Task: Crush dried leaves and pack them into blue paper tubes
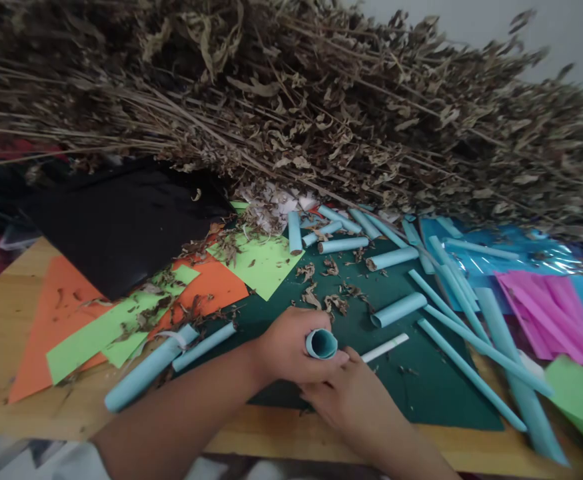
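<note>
My left hand [288,347] and my right hand [354,397] meet at the front of a dark green mat [421,373]. Together they grip a light blue paper roll [321,343], its open end facing the camera. The left hand wraps it from the left, while the right hand's fingers press it from below right. A thin white stick [385,347] lies on the mat just right of my hands. Several finished light blue paper tubes [398,309] lie scattered over the mat.
A big heap of dried leafy branches [321,107] covers the back of the wooden table [1,320]. Orange sheets [61,300], light green sheets [264,263] and a black sheet [121,227] lie at left; pink paper [551,313] and blue film [521,253] at right. Dry leaf crumbs litter the mat.
</note>
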Demonstrator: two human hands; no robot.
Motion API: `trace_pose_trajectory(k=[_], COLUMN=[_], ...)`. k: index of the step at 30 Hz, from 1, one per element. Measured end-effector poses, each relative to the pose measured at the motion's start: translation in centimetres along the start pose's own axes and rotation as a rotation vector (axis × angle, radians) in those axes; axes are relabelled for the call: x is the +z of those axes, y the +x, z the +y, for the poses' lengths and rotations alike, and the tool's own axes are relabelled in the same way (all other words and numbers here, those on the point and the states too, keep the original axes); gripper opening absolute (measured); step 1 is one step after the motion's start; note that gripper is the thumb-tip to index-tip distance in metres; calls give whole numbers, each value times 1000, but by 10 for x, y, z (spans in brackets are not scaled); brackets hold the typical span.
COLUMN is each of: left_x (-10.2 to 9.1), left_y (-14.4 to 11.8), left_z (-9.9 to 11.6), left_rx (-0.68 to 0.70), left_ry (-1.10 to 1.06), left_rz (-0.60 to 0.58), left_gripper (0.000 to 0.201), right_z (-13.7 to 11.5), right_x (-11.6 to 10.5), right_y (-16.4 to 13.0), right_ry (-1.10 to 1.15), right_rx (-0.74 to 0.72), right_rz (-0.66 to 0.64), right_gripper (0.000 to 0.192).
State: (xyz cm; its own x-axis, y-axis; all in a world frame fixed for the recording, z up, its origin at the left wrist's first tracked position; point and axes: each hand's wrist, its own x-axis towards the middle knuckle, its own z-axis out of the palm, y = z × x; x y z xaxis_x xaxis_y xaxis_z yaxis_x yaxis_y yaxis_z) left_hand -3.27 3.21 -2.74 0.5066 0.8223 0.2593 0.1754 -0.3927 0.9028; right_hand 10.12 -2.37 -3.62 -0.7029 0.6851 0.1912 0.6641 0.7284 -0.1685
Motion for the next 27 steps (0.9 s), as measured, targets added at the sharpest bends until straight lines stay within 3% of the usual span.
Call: trace_pose_trajectory(k=[8, 12, 14, 17, 20, 23, 27], left_x=[1, 0, -1, -1, 0, 1, 2], left_y=[1, 2, 3, 3, 3, 3, 3], left_z=[-2, 0, 1, 0, -3, -7, -10], left_rx=[18, -1, -7, -26, -55, -26, 35], left_ry=[-23, -36, -49, -54, -73, -140, -113], left_rz=[-2, 2, 11, -6, -16, -7, 4], left_gripper=[21, 22, 23, 26, 22, 16, 18], right_z=[-10, -7, -1, 13, 24, 26, 25], right_x=[5, -14, -34, -66, -80, -80, -88], right_y=[-1, -1, -2, 4, 20, 41, 60], right_ry=[-42, 9, 139, 321, 269, 170, 80], right_rx=[-22, -90, -97, -36, -14, -35, -150], right_rz=[-88, -84, -41, 176, 292, 262, 99], right_gripper=[10, 11, 18, 19, 13, 17, 20])
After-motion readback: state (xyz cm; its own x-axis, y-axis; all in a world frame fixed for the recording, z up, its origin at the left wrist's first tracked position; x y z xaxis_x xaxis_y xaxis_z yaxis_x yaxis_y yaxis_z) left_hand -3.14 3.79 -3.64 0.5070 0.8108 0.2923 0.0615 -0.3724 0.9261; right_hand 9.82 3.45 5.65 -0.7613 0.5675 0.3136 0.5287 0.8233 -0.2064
